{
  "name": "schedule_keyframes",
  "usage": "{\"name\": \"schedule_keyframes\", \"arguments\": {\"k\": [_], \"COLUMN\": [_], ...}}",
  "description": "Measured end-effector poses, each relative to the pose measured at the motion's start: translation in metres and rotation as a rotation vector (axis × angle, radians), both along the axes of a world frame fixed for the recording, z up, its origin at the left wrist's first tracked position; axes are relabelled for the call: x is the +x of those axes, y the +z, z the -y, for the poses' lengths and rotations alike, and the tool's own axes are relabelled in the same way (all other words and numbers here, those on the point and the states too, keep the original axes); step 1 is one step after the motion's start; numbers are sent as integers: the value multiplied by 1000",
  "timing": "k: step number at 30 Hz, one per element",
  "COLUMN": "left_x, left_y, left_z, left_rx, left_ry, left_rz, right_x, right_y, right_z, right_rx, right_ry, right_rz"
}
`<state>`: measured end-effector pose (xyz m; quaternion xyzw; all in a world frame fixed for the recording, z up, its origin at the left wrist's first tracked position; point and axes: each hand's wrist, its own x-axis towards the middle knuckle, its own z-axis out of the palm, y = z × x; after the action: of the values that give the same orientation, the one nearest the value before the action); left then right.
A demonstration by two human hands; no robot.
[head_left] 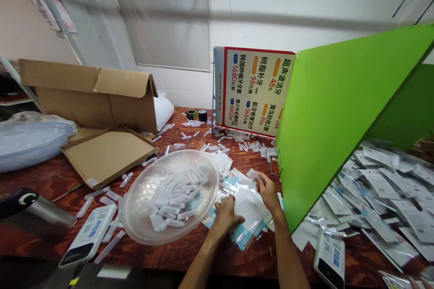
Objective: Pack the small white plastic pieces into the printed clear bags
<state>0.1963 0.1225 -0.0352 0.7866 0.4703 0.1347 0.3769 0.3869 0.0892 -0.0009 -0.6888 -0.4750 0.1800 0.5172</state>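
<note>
My right hand point(269, 194) pinches a small translucent plastic piece point(252, 174) between thumb and fingers, above a spread of clear packets. My left hand point(224, 214) lies over the left side of those packets, thumb spread away from the bent fingers. Under and between both hands are flat clear packets with white and blue cards point(246, 205). Left of my left hand, a clear round plastic bowl point(135, 223) holds many small translucent plastic pieces point(176, 198). Behind the packets lies a pile of white slips point(220, 162).
A green panel point(325, 122) stands right of my right arm, with heaped packets point(383, 189) beyond it. White devices point(90, 235) lie at both sides. Left are a metal cup point(47, 219), a cardboard tray point(111, 156) and a large basin point(30, 153). Loose plastic pieces litter the table.
</note>
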Motion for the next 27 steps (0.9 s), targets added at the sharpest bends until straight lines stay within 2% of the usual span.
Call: {"name": "schedule_keyframes", "arguments": {"k": [4,7,11,16,18,21,24,27], "left_x": [6,7,-3,-46,-66,-91,-108,-119], "left_y": [-2,-4,2,15,18,19,18,20], "left_z": [-11,-11,4,38,51,64,71,73], "left_rx": [-82,-157,-288,-461,-511,-575,-642,-699], "left_ry": [63,121,165,157,155,116,79,30], "left_rz": [172,391,591,739,746,664,581,526], "right_x": [-30,-58,-76,-60,-56,-60,-67,-69], "right_y": [-18,-40,-60,-55,-48,-34,-24,-23], "right_z": [67,97,113,113,111,110,112,116], "right_rx": [-15,-15,-26,-17,-35,-76,-165,-275], "right_ry": [-106,-178,-190,-297,-247,-16,223,332], "right_rz": [-186,-279,-312,-249,-286,-426,-506,-533]}}
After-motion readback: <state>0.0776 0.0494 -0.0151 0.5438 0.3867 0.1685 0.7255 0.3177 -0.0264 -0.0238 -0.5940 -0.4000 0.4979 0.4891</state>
